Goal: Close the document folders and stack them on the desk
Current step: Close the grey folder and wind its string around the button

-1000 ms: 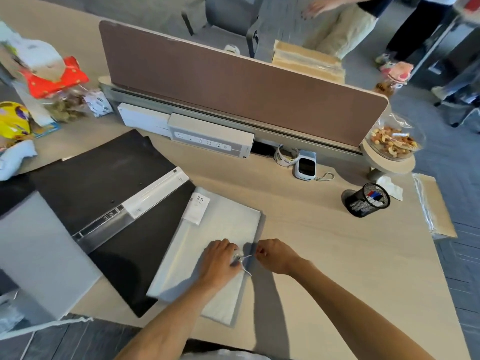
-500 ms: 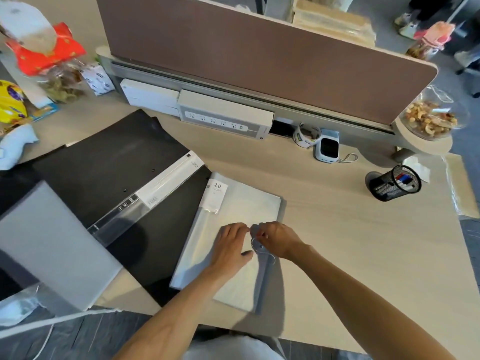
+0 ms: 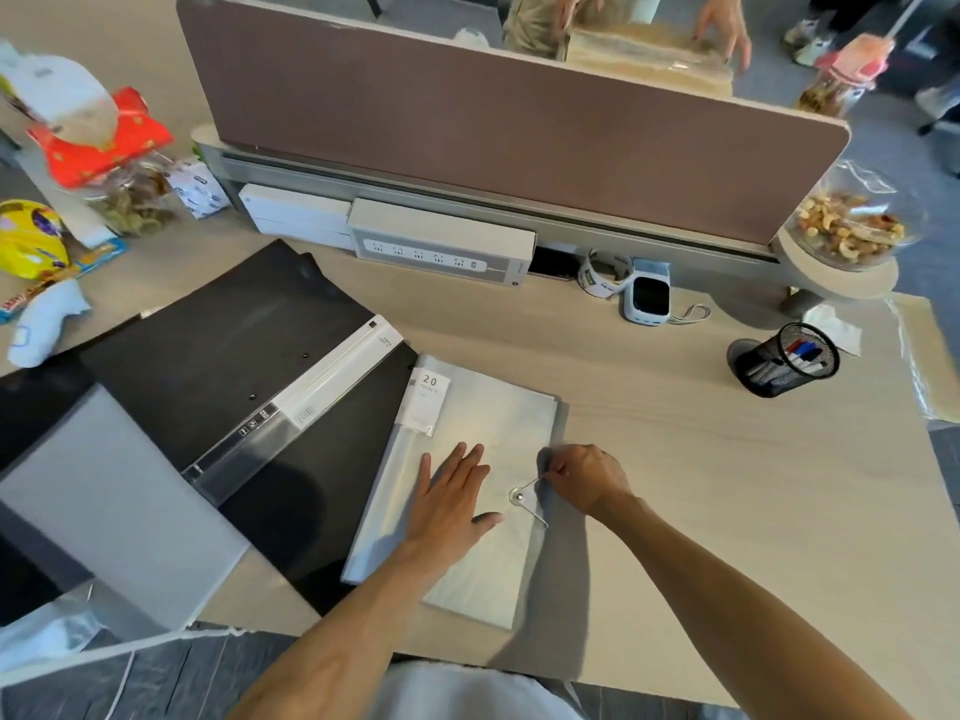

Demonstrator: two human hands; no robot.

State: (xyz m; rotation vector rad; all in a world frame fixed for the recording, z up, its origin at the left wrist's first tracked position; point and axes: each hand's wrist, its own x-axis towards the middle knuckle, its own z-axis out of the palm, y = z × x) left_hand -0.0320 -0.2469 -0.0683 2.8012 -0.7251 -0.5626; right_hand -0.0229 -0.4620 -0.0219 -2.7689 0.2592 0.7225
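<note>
A closed pale grey document folder (image 3: 483,423) with a "20" label lies on the desk in front of me. My left hand (image 3: 452,501) rests flat on its cover, fingers spread. My right hand (image 3: 584,472) pinches the thin elastic cord (image 3: 530,493) that runs to the round button on the cover near the folder's right edge. To the left lies an open black folder (image 3: 208,356) with a clear spine strip. A grey folder (image 3: 93,506) overlaps the black one at the near left.
A brown partition (image 3: 493,111) with a power strip (image 3: 436,246) runs along the back. A mesh pen cup (image 3: 789,361), a small white device (image 3: 647,298), tape roll and snack bowl (image 3: 852,226) sit at right. Snack bags crowd the far left. A person stands behind the partition.
My left hand has let go of the cord and now lies flat on the cover. My right hand has pulled the cord rightward from the button.
</note>
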